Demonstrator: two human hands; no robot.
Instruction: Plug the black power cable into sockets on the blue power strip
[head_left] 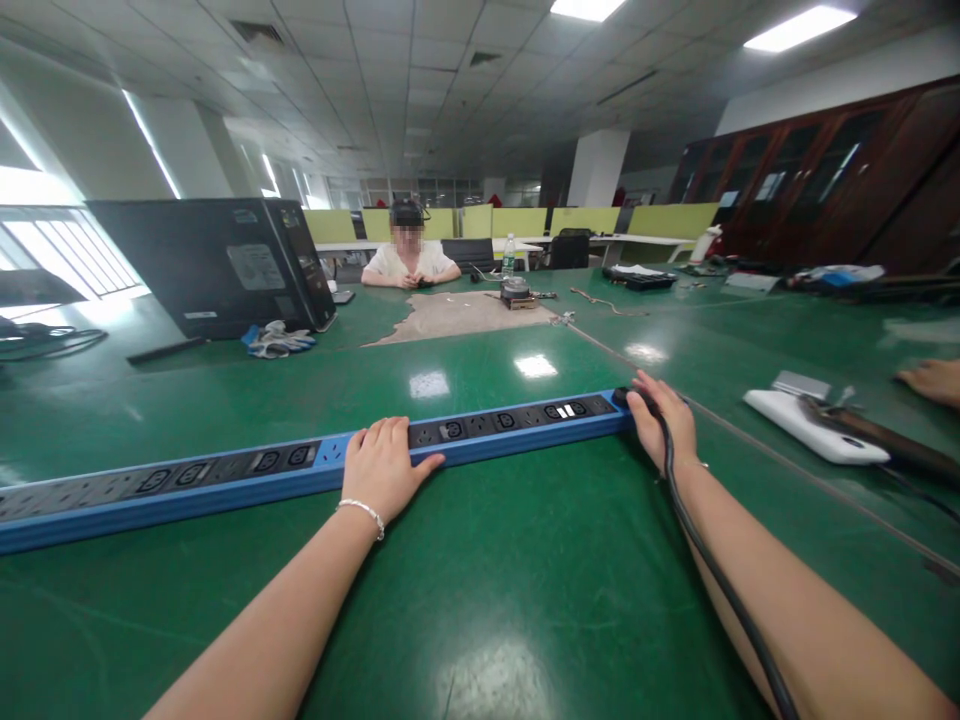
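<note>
A long blue power strip with black sockets lies across the green table, running from the left edge to right of centre. My left hand rests over its middle, fingers wrapped across the top and thumb along the near side. At the strip's right end my right hand is closed round the end, thumb and fingers on either side of the black cable. The cable leaves the strip's end and runs down along my right forearm.
A black computer case and gloves stand back left. Across the table sits a person near a bottle. At right lie a white device and another person's hand.
</note>
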